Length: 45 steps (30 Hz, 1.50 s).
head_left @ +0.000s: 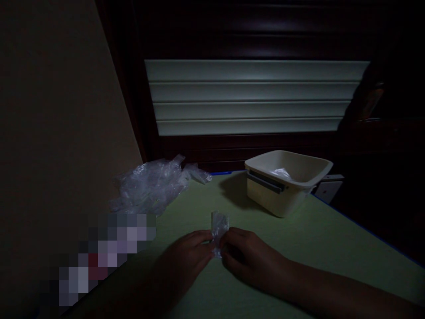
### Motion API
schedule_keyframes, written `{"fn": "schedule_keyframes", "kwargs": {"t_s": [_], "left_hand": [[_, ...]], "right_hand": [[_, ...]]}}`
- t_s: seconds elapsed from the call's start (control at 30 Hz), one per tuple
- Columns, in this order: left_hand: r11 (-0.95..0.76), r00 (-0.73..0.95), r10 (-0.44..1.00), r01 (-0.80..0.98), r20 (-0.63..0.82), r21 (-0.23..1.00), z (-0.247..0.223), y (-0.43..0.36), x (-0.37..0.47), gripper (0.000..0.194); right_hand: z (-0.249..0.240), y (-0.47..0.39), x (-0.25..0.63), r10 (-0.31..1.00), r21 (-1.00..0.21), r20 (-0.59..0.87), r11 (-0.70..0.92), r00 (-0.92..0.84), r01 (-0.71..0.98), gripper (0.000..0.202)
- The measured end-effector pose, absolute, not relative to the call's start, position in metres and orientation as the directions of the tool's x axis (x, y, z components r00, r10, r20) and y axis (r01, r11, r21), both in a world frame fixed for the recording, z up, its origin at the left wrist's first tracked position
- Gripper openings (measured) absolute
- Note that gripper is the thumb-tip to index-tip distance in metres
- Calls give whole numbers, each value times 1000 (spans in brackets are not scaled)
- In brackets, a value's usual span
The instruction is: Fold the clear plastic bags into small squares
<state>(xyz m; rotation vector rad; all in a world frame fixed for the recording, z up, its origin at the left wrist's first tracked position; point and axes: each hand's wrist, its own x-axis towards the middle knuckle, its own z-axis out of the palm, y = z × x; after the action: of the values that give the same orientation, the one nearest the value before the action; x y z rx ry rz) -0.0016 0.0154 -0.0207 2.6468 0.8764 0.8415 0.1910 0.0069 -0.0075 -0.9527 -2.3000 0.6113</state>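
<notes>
A small clear plastic bag [220, 223], folded into a narrow strip, stands between my two hands just above the green table [195, 204]. My left hand [191, 252] pinches its left edge, fingers closed on it. From the other side my right hand [244, 250] grips the same bag with bent fingers. Part of the bag is hidden behind the fingers. Farther left lies a loose heap of crumpled clear plastic bags [149, 186], apart from both hands.
At the back right stands a cream plastic bin [275, 199] with a grey handle and some clear plastic [282, 173] inside. A white box [328, 188] sits behind it. A wall [66, 110] borders the left; a blurred-out patch covers the table's left side.
</notes>
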Motion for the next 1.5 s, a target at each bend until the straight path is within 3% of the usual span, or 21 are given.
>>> {"fn": "schedule_keyframes", "kwargs": {"t_s": [0.23,0.4,0.5,0.63,0.77,1.03,1.27,1.4,1.5], "left_hand": [[-770,662,635,582,398,262,-13,13,2,18],[-744,665,656,648,357,161,-13,12,3,18],[-736,663,649,672,372,86,-15,13,0,20],[-804,728,568,590,384,70,-19,16,-3,28],[-802,727,580,587,368,105,-20,18,-5,35],[-787,698,609,592,378,174,-21,19,-7,40],[-768,663,638,583,392,265,-18,14,-9,44],[-744,639,668,562,382,361,-13,12,-7,42],[-719,611,694,561,381,410,-15,15,-7,27]], "right_hand": [[-9,5,193,746,-580,335,645,-576,498,22],[-8,3,196,745,-377,360,667,-562,642,18],[-7,3,197,698,-298,362,715,-618,633,30],[-7,3,196,660,-244,314,751,-683,613,31],[-6,1,198,661,-190,285,749,-694,635,35],[5,4,206,728,-351,235,682,-644,642,34],[7,10,206,692,-349,285,720,-663,600,19],[7,9,203,729,-500,304,670,-613,549,22],[8,7,202,751,-582,284,629,-595,516,20]]}}
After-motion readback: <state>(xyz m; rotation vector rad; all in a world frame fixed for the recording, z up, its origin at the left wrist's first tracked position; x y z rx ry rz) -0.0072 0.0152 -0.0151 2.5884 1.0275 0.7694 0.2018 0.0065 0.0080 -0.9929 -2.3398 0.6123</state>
